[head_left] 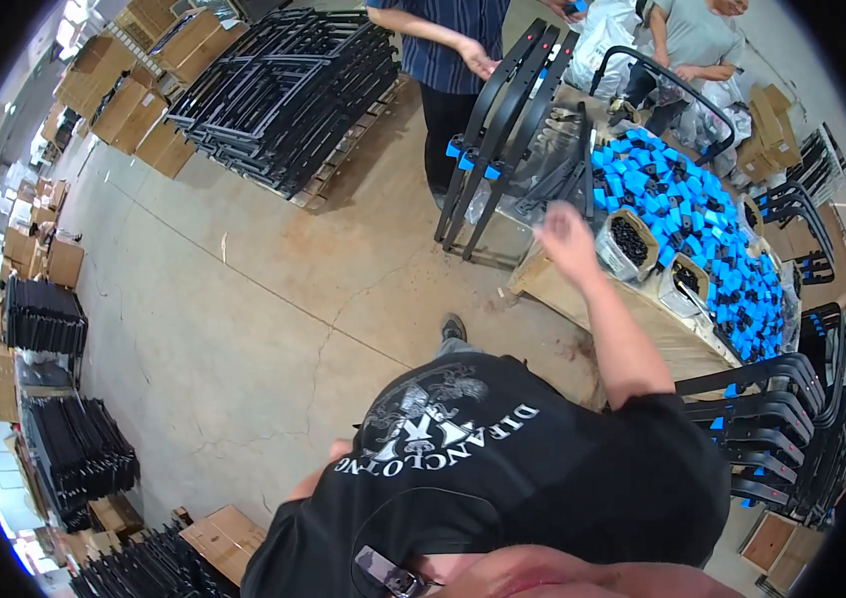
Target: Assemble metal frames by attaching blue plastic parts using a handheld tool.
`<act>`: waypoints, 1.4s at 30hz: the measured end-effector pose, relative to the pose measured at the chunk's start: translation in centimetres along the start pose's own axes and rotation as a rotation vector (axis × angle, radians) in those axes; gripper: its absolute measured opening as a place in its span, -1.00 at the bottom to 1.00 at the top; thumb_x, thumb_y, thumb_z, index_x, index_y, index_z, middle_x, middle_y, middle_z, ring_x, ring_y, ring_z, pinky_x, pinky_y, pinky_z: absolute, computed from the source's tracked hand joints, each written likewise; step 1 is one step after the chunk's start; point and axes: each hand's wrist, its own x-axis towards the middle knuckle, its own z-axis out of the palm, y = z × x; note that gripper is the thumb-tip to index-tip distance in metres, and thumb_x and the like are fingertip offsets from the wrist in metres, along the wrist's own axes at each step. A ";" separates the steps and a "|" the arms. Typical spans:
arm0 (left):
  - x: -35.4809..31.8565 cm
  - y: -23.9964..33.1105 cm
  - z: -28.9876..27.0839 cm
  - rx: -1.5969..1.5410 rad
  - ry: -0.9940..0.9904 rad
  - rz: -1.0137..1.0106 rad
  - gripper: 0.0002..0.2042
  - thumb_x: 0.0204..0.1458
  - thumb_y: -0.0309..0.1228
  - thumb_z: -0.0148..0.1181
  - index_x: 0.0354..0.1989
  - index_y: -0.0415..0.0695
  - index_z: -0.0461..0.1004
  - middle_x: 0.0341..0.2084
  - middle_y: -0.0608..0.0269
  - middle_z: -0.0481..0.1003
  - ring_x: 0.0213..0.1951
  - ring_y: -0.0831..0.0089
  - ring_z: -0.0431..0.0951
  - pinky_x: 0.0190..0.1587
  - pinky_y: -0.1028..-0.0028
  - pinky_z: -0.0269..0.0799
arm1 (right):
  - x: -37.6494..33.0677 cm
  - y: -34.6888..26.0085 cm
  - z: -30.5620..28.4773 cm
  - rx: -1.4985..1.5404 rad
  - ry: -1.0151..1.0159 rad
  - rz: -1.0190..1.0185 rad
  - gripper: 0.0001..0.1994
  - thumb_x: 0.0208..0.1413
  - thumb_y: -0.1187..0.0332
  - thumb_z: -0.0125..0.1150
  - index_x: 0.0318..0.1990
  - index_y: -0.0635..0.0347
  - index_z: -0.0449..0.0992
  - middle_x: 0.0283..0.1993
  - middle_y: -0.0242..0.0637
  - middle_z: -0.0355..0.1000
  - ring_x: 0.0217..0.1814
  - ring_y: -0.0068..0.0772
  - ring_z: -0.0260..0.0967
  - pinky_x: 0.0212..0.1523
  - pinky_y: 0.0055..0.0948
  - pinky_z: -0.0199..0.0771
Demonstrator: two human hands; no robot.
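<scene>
My right arm stretches out over the near edge of the work table [632,324]. My right hand [566,239] hangs above that edge, its fingers bent and smeared by motion, so whether anything is in them cannot be made out. Closest to it are a plastic-lined box of small black parts [629,237] and some long black bars [564,164] on the table. Beyond the box lies a large heap of blue and black plastic pieces [667,179]. Of my left arm only a bit of forearm [311,484] shows beside my black shirt; the left hand is hidden.
Curved black frames [503,120] stand at the table's left end, touched by a person in a striped shirt [453,45]. Another person [702,45] works behind the table. Black frames [288,90] are stacked on a pallet [348,149]. More frames [762,419] stand at right.
</scene>
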 end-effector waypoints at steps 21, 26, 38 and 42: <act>18.7 -14.7 -25.8 0.215 -0.014 0.297 -0.77 0.08 -0.27 0.10 -0.13 -0.03 0.52 -0.38 0.05 0.60 -0.31 0.01 0.60 -0.22 0.08 0.52 | 17.4 -10.1 13.6 0.667 0.081 0.499 -0.87 0.10 0.33 0.42 -0.35 0.16 0.61 -0.47 -0.43 0.48 -0.49 -0.56 0.34 -0.41 -0.47 0.34; 27.5 -19.8 -26.4 0.290 -0.059 0.431 -0.76 0.07 -0.28 0.11 -0.11 -0.03 0.52 -0.36 0.04 0.60 -0.29 -0.02 0.59 -0.20 0.06 0.52 | 8.2 -14.6 17.9 0.601 0.070 0.453 -0.78 0.06 0.41 0.40 -0.15 0.24 0.59 -0.18 -0.36 0.53 -0.18 -0.51 0.43 -0.13 -0.40 0.44; 28.7 18.9 -56.6 -0.765 0.086 0.839 -0.68 0.04 -0.37 0.40 -0.09 -0.21 0.50 -0.31 0.31 0.56 -0.24 0.53 0.53 -0.13 0.49 0.46 | -14.1 -21.5 11.1 0.250 0.273 0.786 -0.76 -0.21 0.46 0.49 -0.35 0.24 0.57 -0.39 -0.44 0.45 -0.34 -0.52 0.34 -0.24 -0.48 0.35; 22.5 31.1 -58.8 -0.295 0.528 1.370 -0.32 -0.23 -0.39 0.53 0.13 -0.19 0.36 0.04 -0.01 0.41 0.11 0.08 0.47 0.14 0.24 0.47 | -18.8 -18.6 6.0 -0.021 0.155 0.811 -0.67 -0.29 0.46 0.51 -0.28 0.32 0.58 -0.36 -0.40 0.50 -0.30 -0.52 0.38 -0.17 -0.50 0.40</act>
